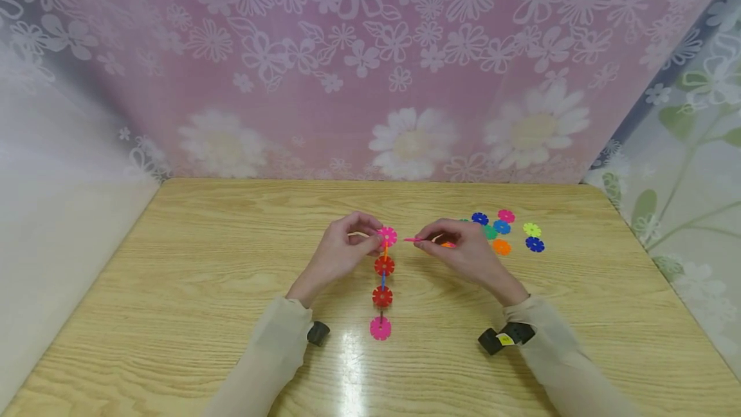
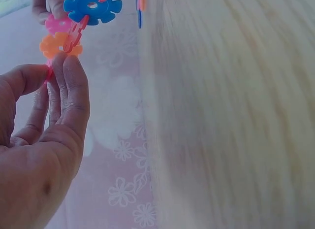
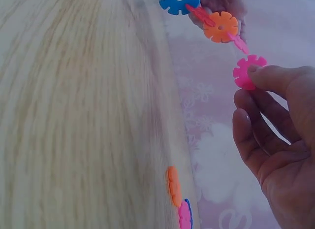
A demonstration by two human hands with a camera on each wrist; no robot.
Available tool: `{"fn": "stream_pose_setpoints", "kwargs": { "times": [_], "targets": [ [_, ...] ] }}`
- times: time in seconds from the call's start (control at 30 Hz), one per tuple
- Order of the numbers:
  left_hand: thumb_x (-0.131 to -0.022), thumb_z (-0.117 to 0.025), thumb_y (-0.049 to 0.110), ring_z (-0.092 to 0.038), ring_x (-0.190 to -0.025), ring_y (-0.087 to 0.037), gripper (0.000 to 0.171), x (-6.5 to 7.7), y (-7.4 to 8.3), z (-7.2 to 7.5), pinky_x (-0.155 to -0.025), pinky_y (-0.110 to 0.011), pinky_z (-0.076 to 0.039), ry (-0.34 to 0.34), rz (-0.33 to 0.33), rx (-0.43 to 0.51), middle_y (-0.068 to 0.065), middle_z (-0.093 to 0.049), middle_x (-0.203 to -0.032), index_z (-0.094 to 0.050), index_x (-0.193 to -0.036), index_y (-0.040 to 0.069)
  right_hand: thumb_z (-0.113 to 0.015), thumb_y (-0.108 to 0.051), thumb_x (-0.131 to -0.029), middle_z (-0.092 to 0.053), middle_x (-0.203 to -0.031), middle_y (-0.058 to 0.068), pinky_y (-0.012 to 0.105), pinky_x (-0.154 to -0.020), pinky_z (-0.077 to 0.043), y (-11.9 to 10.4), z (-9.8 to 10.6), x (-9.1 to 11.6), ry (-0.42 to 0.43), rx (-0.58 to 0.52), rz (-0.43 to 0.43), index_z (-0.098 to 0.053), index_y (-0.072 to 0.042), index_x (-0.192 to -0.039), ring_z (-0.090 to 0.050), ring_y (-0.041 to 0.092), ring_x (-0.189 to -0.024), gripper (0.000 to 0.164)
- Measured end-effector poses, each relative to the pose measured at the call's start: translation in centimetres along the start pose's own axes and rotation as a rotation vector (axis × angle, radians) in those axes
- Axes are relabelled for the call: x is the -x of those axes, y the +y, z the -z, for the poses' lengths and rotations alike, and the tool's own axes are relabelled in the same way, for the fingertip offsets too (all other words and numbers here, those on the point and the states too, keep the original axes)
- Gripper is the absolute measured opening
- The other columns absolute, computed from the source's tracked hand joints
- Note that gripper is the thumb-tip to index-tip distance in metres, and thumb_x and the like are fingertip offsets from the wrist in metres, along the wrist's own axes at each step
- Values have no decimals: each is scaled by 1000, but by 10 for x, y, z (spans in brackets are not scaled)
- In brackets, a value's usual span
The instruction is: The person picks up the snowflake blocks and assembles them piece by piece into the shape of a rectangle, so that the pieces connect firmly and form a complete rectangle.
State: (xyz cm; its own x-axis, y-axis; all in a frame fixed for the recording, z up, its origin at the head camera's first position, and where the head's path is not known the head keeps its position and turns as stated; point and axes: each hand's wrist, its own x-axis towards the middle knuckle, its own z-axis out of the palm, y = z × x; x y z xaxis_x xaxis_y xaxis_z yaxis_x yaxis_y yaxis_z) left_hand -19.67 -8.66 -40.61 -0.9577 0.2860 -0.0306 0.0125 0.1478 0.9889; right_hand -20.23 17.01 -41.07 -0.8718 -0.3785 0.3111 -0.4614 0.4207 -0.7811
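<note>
A chain of slotted plastic flake discs (image 1: 384,267) runs toward the body, with red, orange, blue and pink pieces joined at right angles. At its far end, my left hand (image 1: 341,250) pinches a pink disc (image 1: 388,236) between thumb and fingers. The right hand (image 1: 463,251) pinches a separate pink disc (image 3: 242,75) by its edge; in the head view it appears edge-on, a small gap to the right of the chain's end. An orange disc (image 2: 55,44) and a blue disc (image 2: 93,6) of the chain show in the left wrist view.
Loose discs in several colours lie on the wooden table (image 1: 231,262) beyond the right hand, among them an orange disc (image 1: 501,247), a yellow-green disc (image 1: 532,230) and a dark blue disc (image 1: 535,244). A flowered pink curtain (image 1: 324,95) hangs behind the table.
</note>
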Motion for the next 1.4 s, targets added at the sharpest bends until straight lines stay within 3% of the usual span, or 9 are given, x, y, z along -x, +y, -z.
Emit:
{"fn": "stream_pose_setpoints", "kwargs": {
  "times": [0.5, 0.87, 1.17, 1.4],
  "targets": [
    [-98, -68, 9, -76, -87, -20, 16, -1, -2, 0, -87, -47, -62, -23, -4, 2, -15, -68, -114, -65, -114, 5, -79, -2, -88, -78, -93, 4, 25, -71, -61, -2, -14, -6, 42, -18, 102, -78, -11, -95, -71, 7, -78, 11],
    [-96, -71, 10, -77, -88, -23, 15, -1, -4, -1, -84, -47, -62, 22, -6, -31, -13, -71, -111, -69, -109, 6, -79, 5, -85, -76, -89, 8, 20, -73, -60, -2, -21, -9, 63, -57, 163, -79, -7, -92, -72, 6, -78, 14],
    [-95, -72, 12, -77, -89, -26, 14, -1, -6, -2, -83, -48, -61, 40, 5, -52, -10, -71, -110, -68, -108, 8, -79, 2, -86, -76, -89, 7, 21, -72, -60, -4, -25, -9, 55, -60, 148, -79, -7, -92, -72, 7, -77, 11],
    [-95, -72, 11, -76, -90, -29, 17, -1, -6, -1, -84, -47, -62, 25, 1, -17, -12, -69, -112, -66, -110, 6, -77, 3, -87, -77, -96, 14, 23, -75, -61, 2, -26, -6, 31, -119, 92, -76, -2, -100, -75, 12, -84, 14]
  ]
}}
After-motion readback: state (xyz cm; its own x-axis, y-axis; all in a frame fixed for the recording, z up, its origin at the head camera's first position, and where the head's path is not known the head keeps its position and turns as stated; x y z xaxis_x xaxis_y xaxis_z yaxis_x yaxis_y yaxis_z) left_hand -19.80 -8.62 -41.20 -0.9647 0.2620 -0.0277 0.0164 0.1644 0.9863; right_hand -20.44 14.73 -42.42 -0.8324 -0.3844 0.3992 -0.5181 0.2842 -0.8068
